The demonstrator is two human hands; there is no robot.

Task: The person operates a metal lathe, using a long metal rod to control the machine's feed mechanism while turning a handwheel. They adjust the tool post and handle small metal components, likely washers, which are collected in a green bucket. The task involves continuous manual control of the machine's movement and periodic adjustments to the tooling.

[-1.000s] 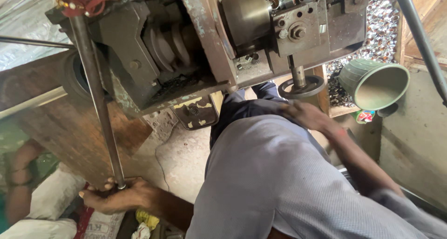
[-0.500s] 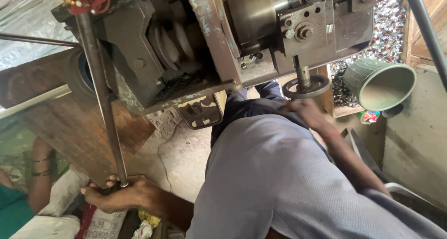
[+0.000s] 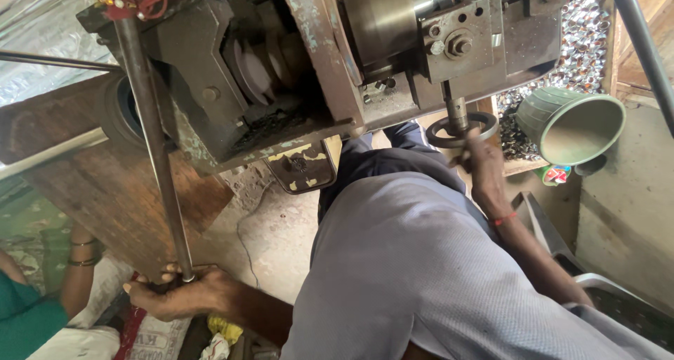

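The left hand (image 3: pixel 179 295), at 8 o'clock, is closed around the lower end of a long steel lever (image 3: pixel 151 142) that runs up to the machine (image 3: pixel 281 72). The right hand (image 3: pixel 484 165), at 3 o'clock, grips the round handwheel (image 3: pixel 462 128) under the machine. A green bucket (image 3: pixel 572 125) lies tipped just beside it.

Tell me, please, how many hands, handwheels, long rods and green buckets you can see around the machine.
Hands: 2, left hand and right hand
Handwheel: 1
Long rod: 1
Green bucket: 1
Total: 5
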